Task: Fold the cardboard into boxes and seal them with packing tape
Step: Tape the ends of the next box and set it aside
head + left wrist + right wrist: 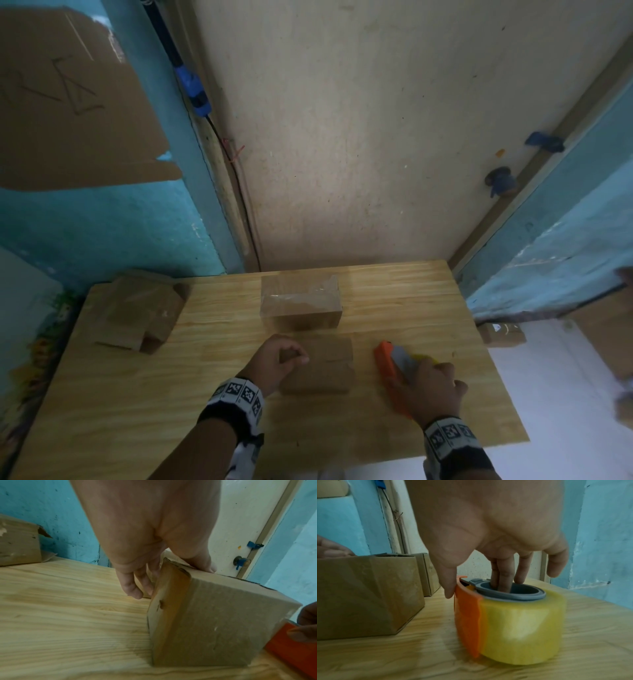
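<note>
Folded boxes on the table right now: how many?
3: one under the left hand near the front, one taped behind it mid-table, one at the far-left corner. Others may sit off-table.

Two hands, one tape dispenser [394, 370], two folded boxes on the table, and one stack of flat cardboard [137, 311].

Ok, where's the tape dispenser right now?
In the head view the tape dispenser stands on the wooden table, near its right side, just right of the small cardboard box, with the right hand gripping it.
</note>
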Tool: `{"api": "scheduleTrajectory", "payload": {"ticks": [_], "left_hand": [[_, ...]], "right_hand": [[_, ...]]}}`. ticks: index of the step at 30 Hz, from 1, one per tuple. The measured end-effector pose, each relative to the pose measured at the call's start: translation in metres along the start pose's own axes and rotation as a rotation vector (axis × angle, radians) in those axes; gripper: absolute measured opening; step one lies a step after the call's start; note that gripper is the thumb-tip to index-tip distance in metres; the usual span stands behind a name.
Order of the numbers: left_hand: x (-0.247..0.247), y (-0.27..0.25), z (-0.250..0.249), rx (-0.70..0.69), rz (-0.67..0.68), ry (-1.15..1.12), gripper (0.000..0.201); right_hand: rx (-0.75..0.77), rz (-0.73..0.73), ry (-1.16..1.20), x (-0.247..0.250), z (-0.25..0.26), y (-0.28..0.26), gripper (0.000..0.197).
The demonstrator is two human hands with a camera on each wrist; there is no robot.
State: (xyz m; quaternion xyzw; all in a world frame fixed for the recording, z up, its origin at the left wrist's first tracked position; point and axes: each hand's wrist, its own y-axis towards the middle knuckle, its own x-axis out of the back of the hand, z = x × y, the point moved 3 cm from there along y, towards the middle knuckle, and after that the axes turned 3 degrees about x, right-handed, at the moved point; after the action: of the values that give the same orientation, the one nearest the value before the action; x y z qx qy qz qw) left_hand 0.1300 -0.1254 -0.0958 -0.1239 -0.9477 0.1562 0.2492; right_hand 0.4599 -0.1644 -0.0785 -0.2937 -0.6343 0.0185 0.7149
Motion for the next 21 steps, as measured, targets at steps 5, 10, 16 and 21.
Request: {"api": "scheduleTrajectory", "payload": {"ticks": [5,10,16,21], "left_hand": [[-0.001,-0.002,0.0,-0.017,0.012,0.05,0.004],[-0.003,-0.004,-0.001,-0.024,-0.001,0.067,0.005],[-0.006,-0.008,-0.001,-0.047,-0.017,0.053,0.005],[-0.008,-0.009,0.002,-0.069,-0.008,0.09,0.003]], "right_hand": [[0.045,0.001,0.02,0.009,0.004,-0.011,0.054],[0.186,0.0,0.183,0.006,-0.01,-0.001,0.058],[0.366,0.015,0.727,0.022,0.002,-0.019,0.036],[0.38,0.007,0.974,0.049,0.018,-0.04,0.033]]}}
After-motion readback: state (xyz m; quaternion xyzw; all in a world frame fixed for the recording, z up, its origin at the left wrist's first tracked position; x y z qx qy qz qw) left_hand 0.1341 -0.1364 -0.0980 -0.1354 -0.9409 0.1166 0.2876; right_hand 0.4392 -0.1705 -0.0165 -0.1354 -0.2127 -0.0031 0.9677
